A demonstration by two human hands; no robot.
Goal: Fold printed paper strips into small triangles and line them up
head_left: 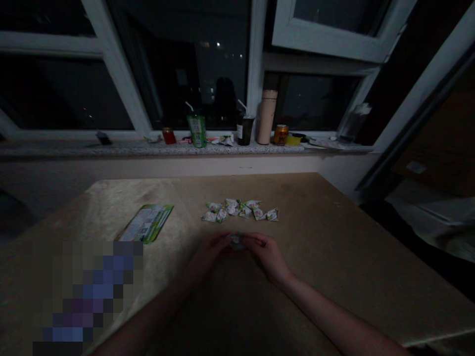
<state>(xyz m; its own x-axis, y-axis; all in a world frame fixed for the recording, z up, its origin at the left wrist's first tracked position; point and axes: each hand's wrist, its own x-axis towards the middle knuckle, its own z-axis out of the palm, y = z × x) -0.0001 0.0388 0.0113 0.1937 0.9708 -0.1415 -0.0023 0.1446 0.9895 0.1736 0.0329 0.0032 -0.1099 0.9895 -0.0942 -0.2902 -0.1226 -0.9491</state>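
Both hands meet over the near middle of the brown table. My left hand is closed on the left end of a small wrapped candy. My right hand pinches the right end of that same candy. Its wrapper looks pale with some green, though the dim light hides detail. Just beyond my fingers lies a loose cluster of several similar wrapped candies, white and green with twisted ends. To the left, a flat green and white packet rests on the table.
On the stone windowsill stand a red jar, a green cup with a straw, a dark cup, a pink flask and an orange can. A blurred-out patch covers the lower left.
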